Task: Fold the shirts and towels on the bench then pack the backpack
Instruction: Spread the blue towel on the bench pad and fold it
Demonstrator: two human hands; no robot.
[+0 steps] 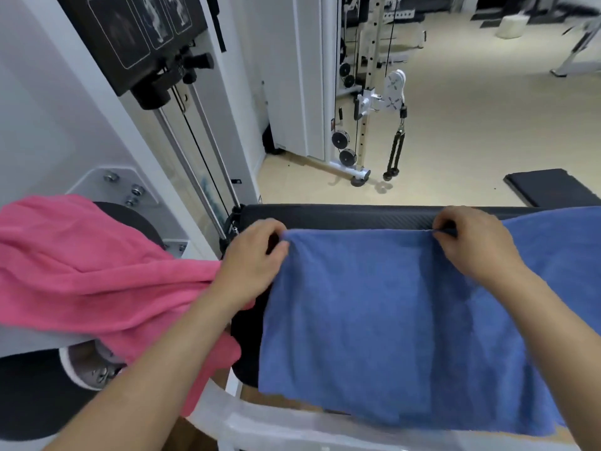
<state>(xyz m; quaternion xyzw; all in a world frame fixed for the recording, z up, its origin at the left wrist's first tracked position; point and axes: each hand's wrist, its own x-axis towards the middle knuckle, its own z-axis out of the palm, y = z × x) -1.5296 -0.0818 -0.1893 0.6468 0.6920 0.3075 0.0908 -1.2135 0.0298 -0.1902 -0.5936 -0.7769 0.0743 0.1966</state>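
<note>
Blue towel [374, 320] lies over the black bench [341, 216], far edge pinched in curled fingers of the left hand [253, 258] and right hand [471, 242]. Whether it's doubled is hard to tell; keeping both corners level and taut should land the fold square.

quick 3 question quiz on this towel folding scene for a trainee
1. True or false: the left hand and right hand both pinch the far edge of the blue towel.
2. The pink cloth lies: A) left of the blue towel, B) on top of it, C) on the floor.
3. Fill in: the blue towel is spread over the black ____.
Key: 1 true; 2 A; 3 bench.
</note>
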